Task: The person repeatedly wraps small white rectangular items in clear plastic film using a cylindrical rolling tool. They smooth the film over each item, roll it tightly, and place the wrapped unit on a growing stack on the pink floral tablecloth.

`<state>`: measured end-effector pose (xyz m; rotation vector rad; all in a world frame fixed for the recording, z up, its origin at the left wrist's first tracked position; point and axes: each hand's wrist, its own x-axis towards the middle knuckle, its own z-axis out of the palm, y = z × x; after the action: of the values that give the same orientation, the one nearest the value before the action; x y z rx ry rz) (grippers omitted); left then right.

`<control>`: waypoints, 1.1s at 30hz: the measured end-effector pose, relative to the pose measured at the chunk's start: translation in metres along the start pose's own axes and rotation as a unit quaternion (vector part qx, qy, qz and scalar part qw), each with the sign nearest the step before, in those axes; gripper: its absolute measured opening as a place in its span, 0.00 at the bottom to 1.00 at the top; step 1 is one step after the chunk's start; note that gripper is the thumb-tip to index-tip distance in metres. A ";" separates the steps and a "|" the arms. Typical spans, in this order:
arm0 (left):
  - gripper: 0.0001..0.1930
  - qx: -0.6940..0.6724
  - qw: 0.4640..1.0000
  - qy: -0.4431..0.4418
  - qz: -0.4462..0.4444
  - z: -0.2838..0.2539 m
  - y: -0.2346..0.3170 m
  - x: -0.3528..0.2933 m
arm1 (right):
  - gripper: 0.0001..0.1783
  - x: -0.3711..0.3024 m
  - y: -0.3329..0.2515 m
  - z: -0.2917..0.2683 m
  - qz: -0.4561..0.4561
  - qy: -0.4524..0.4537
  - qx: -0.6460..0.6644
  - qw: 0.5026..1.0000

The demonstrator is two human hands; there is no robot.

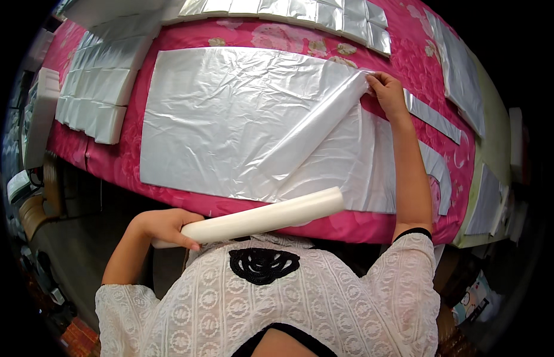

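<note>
My left hand point(169, 228) is wrapped round one end of a white roll point(271, 215), which slants up to the right over the table's near edge. My right hand point(386, 92) pinches the far right corner of a large, thin, silvery-white plastic sheet point(199, 119). That corner is lifted and pulled back, so a long fold point(321, 128) runs diagonally down toward the middle of the sheet. Under the fold, more of the same plastic shows on the right. The sheet lies wrinkled across the table.
The table has a pink flowered cover point(283, 35). Stacked folded plastic packets point(98, 89) stand at the left, and another row point(300, 11) lies along the back. Plastic strips point(434, 119) and a flat plastic sheet point(458, 71) lie on the right. A wooden chair point(36, 214) is at the far left.
</note>
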<state>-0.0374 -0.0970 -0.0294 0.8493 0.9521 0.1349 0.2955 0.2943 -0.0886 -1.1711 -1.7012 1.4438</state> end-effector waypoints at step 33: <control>0.43 0.637 0.681 0.279 0.228 0.041 0.032 0.129 | 0.28 -0.156 -0.038 0.083 -0.229 -0.057 -0.409 0.882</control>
<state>0.0786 -0.0407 -0.0811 2.4754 1.3616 0.1521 0.2799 0.1174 -0.0556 -0.9536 -2.5704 0.4911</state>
